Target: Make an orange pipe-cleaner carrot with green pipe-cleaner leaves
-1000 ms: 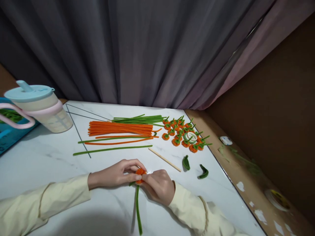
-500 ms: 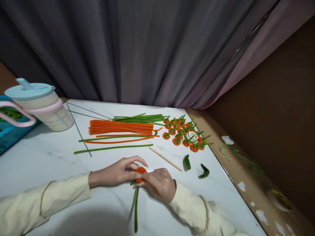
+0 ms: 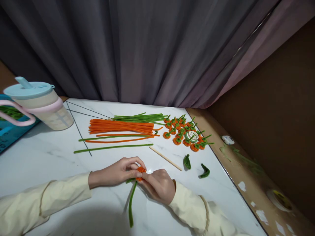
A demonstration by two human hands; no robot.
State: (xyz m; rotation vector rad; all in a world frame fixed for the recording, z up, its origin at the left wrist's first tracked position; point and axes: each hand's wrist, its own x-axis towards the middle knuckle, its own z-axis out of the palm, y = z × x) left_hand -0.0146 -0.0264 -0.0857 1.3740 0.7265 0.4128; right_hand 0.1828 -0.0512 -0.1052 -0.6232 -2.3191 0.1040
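Between both hands is a small orange pipe-cleaner ball (image 3: 140,170), partly hidden by the fingers. From its underside hangs a green pipe cleaner (image 3: 131,206), bent slightly to the left, with a short green end sticking out beside it. My left hand (image 3: 121,171) pinches the ball from the left with thumb and fingers. My right hand (image 3: 159,185) is closed against its right side, the fingertips mostly hidden. Just beyond the hands lies a thin wooden stick (image 3: 165,158). Two dark green bent pipe-cleaner pieces (image 3: 187,162) rest to the right.
Farther back lie a bundle of orange pipe cleaners (image 3: 120,126), a green bundle (image 3: 140,117) and several loose strands. Several orange balls with green stems (image 3: 177,141) cluster at the right around a tape roll (image 3: 192,136). A lidded cup (image 3: 56,114) stands at the left.
The hanging green pipe cleaner has swung to the left and its lower end sits slightly higher. The orange ball has turned a little in my fingers. Both hands stay nearly in place.
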